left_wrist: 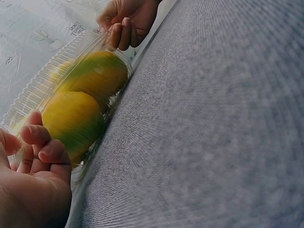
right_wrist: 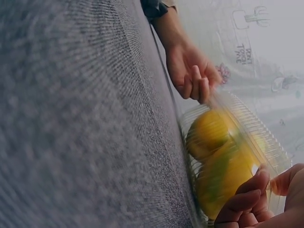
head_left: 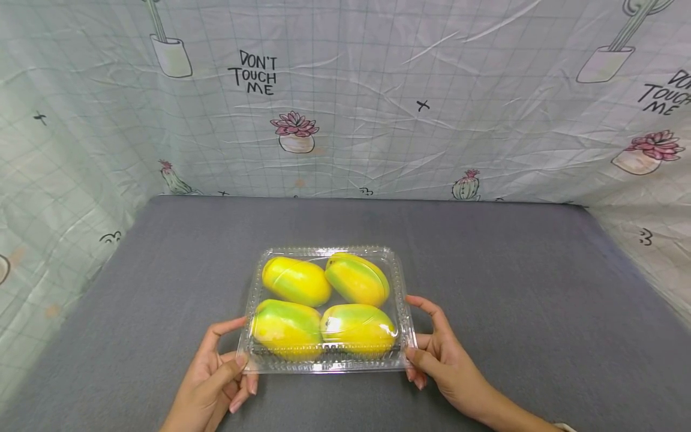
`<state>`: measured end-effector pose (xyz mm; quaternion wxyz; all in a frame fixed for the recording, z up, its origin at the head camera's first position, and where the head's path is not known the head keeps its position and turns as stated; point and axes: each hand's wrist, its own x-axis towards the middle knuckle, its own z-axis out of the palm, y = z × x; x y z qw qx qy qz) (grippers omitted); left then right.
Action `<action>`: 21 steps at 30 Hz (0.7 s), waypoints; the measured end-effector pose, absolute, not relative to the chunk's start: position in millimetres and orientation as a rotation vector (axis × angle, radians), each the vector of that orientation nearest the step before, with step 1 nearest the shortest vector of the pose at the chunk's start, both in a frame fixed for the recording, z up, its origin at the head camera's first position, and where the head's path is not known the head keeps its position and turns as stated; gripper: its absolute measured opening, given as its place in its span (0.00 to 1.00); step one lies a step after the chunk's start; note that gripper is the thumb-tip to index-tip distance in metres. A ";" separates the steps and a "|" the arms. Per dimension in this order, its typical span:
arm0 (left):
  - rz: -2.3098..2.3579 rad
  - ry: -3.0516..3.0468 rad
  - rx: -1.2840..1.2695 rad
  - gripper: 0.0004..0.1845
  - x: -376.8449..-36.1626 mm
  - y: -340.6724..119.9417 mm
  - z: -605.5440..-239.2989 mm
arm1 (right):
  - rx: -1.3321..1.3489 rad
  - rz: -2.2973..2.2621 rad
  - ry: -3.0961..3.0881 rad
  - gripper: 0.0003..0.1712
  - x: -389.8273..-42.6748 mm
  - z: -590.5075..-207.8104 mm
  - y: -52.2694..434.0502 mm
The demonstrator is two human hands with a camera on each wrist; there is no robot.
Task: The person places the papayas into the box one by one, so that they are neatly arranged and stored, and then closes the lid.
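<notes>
A clear plastic clamshell box (head_left: 328, 365) lies closed on the grey table, holding several yellow-green mangoes (head_left: 296, 281). My left hand (head_left: 242, 379) pinches its near left corner, thumb on the lid and fingers curled beneath. At the near right corner my right hand (head_left: 418, 360) grips the rim, with the index finger stretched along the right side. The left wrist view shows my left hand (left_wrist: 38, 156) at the box (left_wrist: 42, 85), the mangoes (left_wrist: 71, 121) and the right hand (left_wrist: 124, 23) beyond. In the right wrist view are my right hand (right_wrist: 256, 199), the box (right_wrist: 251, 128) and the left hand (right_wrist: 192, 76).
The grey cloth-covered table (head_left: 513, 288) spreads wide around the box. A wrinkled printed backdrop (head_left: 378, 108) with cactus drawings walls in the far edge and both sides.
</notes>
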<state>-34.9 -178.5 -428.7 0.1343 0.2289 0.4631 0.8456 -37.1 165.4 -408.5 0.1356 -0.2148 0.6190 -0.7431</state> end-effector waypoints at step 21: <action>2.466 1.266 0.741 0.26 -36.2 -178.3 -432.5 | -0.444 -2.210 1.813 0.40 -32.7 -409.7 160.0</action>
